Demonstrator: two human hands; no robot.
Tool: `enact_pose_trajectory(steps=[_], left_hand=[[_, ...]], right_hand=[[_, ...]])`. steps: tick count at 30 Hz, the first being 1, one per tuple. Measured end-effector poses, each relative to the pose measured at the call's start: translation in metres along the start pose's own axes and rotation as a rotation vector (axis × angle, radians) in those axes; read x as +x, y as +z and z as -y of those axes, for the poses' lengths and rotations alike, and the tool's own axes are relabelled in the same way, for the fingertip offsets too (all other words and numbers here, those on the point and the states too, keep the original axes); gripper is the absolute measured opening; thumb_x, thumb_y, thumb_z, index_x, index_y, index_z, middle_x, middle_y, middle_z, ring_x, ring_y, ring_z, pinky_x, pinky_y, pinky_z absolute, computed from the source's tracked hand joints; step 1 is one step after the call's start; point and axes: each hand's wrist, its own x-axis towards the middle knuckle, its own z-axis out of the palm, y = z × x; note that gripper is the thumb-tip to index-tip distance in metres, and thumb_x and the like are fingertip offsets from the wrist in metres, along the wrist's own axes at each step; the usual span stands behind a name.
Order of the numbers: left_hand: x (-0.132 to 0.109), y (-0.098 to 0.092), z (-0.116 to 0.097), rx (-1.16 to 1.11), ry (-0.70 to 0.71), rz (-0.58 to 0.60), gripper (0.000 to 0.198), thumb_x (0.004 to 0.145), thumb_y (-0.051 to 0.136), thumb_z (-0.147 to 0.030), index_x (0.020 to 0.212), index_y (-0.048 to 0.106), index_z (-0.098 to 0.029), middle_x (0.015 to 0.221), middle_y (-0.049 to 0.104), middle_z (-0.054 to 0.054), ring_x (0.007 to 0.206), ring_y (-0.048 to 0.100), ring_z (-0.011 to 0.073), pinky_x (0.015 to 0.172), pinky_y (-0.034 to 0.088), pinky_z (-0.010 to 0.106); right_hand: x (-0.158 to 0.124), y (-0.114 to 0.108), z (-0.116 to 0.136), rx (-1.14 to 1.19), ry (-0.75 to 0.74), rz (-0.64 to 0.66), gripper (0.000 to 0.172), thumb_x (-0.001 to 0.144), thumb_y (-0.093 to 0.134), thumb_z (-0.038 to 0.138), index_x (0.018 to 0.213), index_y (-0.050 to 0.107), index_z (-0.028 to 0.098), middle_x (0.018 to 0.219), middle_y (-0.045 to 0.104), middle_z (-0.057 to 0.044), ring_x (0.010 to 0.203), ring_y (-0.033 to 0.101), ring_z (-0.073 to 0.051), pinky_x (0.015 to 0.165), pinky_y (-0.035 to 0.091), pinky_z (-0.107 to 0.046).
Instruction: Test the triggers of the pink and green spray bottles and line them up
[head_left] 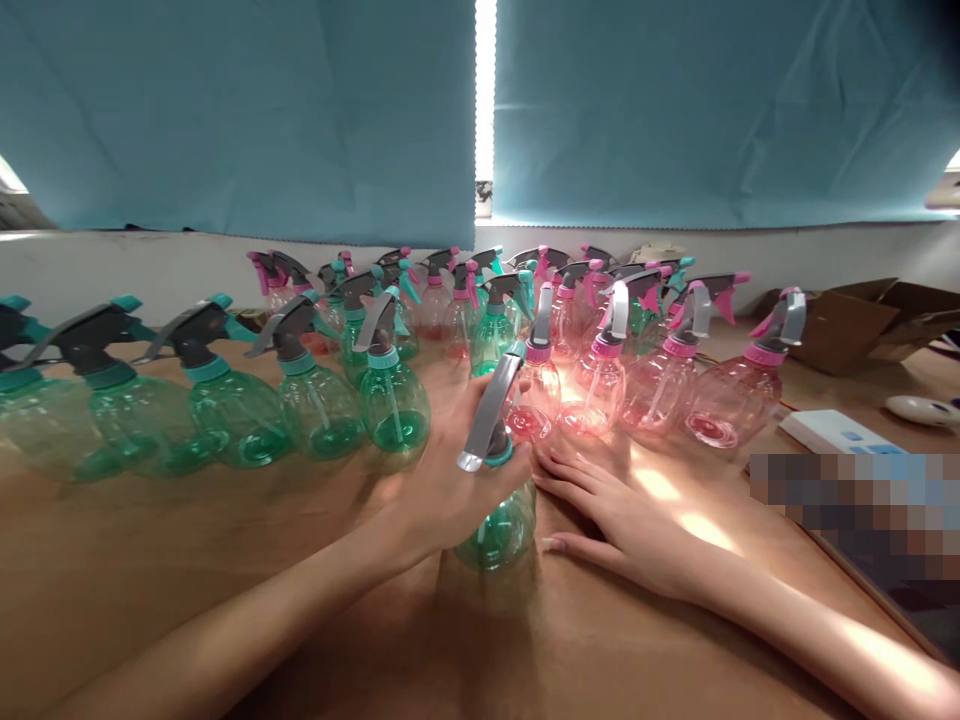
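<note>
My left hand [457, 480] is wrapped round the neck of a green spray bottle [495, 535] with a grey and turquoise trigger head, upright at the middle of the table. My right hand [607, 510] lies flat on the wood just right of that bottle, fingers stretched out and holding nothing. Beyond the fingertips of the right hand stand pink spray bottles [592, 395] in a row. To the left runs a row of green spray bottles [396, 410], their heads grey with turquoise collars.
More pink and green spray bottles [433, 305] crowd the back of the wooden table [337, 640]. At right are a cardboard box [862, 330], a white box [836, 432] and a white computer mouse [922, 410]. Teal curtains [247, 120] hang behind.
</note>
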Motion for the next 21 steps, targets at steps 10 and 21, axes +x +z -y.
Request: enact_pose_trajectory(steps=[10,21], left_hand=[[-0.0002,0.0019,0.0011,-0.012,0.022,-0.032,0.037,0.084,0.060,-0.021,0.121,0.052,-0.024,0.092,0.062,0.001,0.071,0.057,0.0116,0.069,0.050,0.025],[0.0004,0.0020,0.0002,-0.022,0.018,-0.027,0.039,0.084,0.060,-0.023,0.122,0.051,-0.024,0.097,0.063,0.003,0.078,0.061,0.0140,0.072,0.051,0.027]], right_hand=[[0.0013,-0.0022,0.0023,-0.035,0.010,0.030,0.073,0.094,0.046,0.063,0.151,0.035,0.020,0.158,0.031,-0.009,0.147,0.023,-0.031,0.119,0.023,-0.053],[0.0004,-0.0009,0.0018,0.003,0.005,-0.001,0.071,0.093,0.049,0.061,0.151,0.035,0.023,0.157,0.033,-0.010,0.146,0.024,-0.032,0.117,0.025,-0.055]])
